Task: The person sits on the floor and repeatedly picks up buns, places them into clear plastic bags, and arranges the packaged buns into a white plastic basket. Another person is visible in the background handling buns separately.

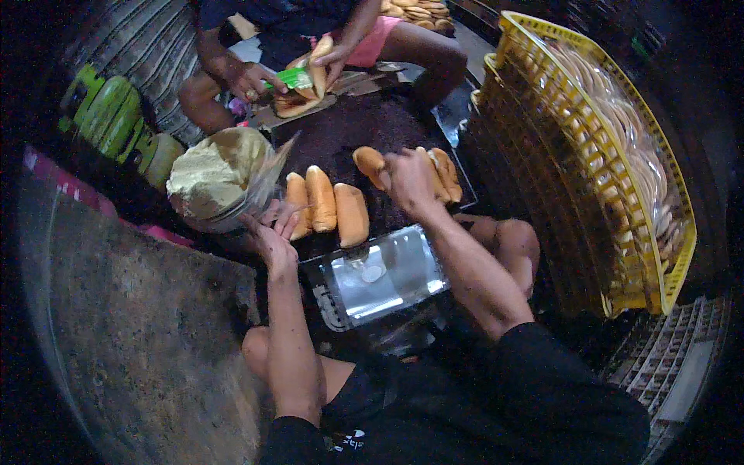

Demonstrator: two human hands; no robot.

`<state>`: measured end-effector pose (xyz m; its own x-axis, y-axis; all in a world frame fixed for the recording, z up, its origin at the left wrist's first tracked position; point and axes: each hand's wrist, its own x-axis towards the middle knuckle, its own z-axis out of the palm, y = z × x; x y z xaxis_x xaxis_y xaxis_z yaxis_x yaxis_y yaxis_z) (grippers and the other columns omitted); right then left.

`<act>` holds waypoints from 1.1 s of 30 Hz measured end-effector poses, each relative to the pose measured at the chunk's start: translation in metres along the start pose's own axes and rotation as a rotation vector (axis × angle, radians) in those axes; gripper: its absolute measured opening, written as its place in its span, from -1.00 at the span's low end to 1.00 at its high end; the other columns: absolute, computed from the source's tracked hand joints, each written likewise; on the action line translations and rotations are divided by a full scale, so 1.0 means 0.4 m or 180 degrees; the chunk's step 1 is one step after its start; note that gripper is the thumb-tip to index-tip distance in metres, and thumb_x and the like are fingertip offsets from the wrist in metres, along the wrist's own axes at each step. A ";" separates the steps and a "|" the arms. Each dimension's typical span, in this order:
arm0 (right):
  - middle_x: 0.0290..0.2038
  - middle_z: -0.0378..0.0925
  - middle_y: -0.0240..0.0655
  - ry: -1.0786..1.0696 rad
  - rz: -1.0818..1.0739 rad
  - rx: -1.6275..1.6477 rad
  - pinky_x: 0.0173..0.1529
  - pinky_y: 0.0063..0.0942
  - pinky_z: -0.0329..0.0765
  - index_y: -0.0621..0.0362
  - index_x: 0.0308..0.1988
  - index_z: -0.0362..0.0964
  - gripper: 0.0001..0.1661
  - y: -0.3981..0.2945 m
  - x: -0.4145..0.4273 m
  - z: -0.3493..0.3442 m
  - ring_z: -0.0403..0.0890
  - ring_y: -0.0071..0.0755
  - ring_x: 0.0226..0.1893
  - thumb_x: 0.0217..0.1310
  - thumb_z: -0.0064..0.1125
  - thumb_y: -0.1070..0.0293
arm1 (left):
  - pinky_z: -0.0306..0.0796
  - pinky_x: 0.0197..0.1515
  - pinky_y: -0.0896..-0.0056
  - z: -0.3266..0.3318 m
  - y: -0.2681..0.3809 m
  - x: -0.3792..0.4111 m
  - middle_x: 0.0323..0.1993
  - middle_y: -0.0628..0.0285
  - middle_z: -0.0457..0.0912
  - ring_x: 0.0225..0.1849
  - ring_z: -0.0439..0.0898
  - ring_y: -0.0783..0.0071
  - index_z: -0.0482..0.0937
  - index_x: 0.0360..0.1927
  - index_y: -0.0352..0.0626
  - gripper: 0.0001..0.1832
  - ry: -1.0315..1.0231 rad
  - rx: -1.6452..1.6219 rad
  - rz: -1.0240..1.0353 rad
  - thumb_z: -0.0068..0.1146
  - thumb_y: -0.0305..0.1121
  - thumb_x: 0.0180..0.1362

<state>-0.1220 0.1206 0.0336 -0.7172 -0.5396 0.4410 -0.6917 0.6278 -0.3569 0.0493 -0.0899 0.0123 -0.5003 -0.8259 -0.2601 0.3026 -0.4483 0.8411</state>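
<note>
My right hand (pixel 410 180) is on an elongated bread roll (pixel 369 163) at the right of the dark tabletop (pixel 372 122); its fingertips are partly hidden. Beside it lie more rolls (pixel 446 174). My left hand (pixel 276 232) has its fingers apart, holding up a thin clear plastic bag (pixel 264 195) or touching it; which of these I cannot tell. Three rolls (pixel 321 200) lie side by side between my hands. Nearer my body is a stack of clear plastic bags (pixel 386 276). A round container of pale cream spread (pixel 215 168) stands left of the rolls.
Across the table another person's hands (pixel 256 81) hold an opened roll (pixel 317 75) and a green spreader (pixel 290 78). Stacked yellow plastic crates (pixel 639 157) with bagged bread stand at the right. Green gas cylinders (pixel 110 110) are at the left, and more rolls (pixel 415 11) lie at the back.
</note>
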 end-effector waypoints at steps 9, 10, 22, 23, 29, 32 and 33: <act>-0.01 0.48 -0.04 -0.0560 0.1471 0.3076 0.09 -0.41 0.42 0.42 0.13 0.26 -0.29 0.034 -0.034 -0.390 0.52 -0.31 -0.03 0.03 0.18 0.24 | 0.59 -0.19 0.18 0.074 0.019 -0.077 0.11 -0.14 0.40 -0.05 0.58 -0.02 0.13 0.12 -0.35 -0.30 -0.0284 0.0745 0.0563 -0.42 0.19 0.32; 0.00 0.48 -0.05 -0.0630 0.1371 0.2852 0.09 -0.40 0.42 0.39 0.15 0.24 -0.28 0.007 -0.022 -0.372 0.51 -0.28 -0.02 0.04 0.17 0.22 | 0.58 -0.16 0.16 0.085 0.013 -0.092 0.11 -0.13 0.41 -0.05 0.57 -0.01 0.16 0.08 -0.35 -0.31 -0.0528 0.0534 0.0479 -0.42 0.19 0.32; -0.08 0.50 -0.15 -0.0224 0.1547 0.4201 -0.01 -0.44 0.49 0.32 0.13 0.28 -0.42 0.067 -0.062 -0.481 0.56 -0.35 -0.14 0.08 0.00 0.37 | 0.52 -0.22 0.36 0.060 0.101 -0.083 -0.35 -0.05 0.60 -0.43 0.62 0.28 0.38 -0.10 -0.37 -0.40 -0.0756 0.0945 0.0883 -0.43 0.06 0.38; -0.06 0.49 -0.15 -0.0231 0.1540 0.4405 0.02 -0.46 0.48 0.31 0.13 0.28 -0.42 0.067 -0.058 -0.492 0.55 -0.35 -0.11 0.08 0.00 0.37 | 0.52 -0.22 0.36 0.061 0.108 -0.092 -0.36 -0.05 0.60 -0.42 0.63 0.27 0.39 -0.10 -0.38 -0.40 -0.0775 0.1001 0.0892 -0.44 0.05 0.38; -0.03 0.49 -0.15 -0.0323 0.1325 0.3597 0.03 -0.48 0.44 0.26 0.16 0.26 -0.41 0.044 -0.037 -0.439 0.52 -0.39 -0.08 0.11 0.05 0.32 | 0.52 -0.13 0.32 0.116 0.107 -0.168 -0.10 -0.15 0.54 -0.24 0.63 0.21 0.31 0.17 -0.41 -0.30 -0.1653 0.1191 0.0995 -0.51 0.09 0.37; -0.13 0.51 -0.14 -0.0461 0.1003 0.3217 -0.06 -0.49 0.46 0.24 0.19 0.20 -0.34 -0.012 -0.048 -0.302 0.53 -0.43 -0.16 0.15 0.15 0.20 | 0.56 -0.17 0.22 0.154 0.028 -0.212 0.08 0.05 0.45 -0.14 0.62 0.19 0.15 0.30 -0.17 -0.33 -0.2008 0.0135 0.0190 -0.39 0.13 0.33; -0.16 0.51 -0.14 -0.0562 0.1035 0.3124 -0.10 -0.49 0.47 0.25 0.19 0.17 -0.30 -0.031 -0.055 -0.263 0.53 -0.46 -0.18 0.15 0.17 0.16 | 0.57 -0.11 0.19 0.169 0.014 -0.235 0.14 0.10 0.39 -0.05 0.58 0.20 0.17 0.27 -0.18 -0.34 -0.2101 -0.0292 -0.0016 -0.35 0.13 0.32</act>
<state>-0.0888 0.1837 0.1152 -0.8283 -0.5502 0.1057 -0.1715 0.0693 -0.9828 0.0430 0.0083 0.0736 -0.8847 -0.4540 0.1056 0.3522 -0.5029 0.7893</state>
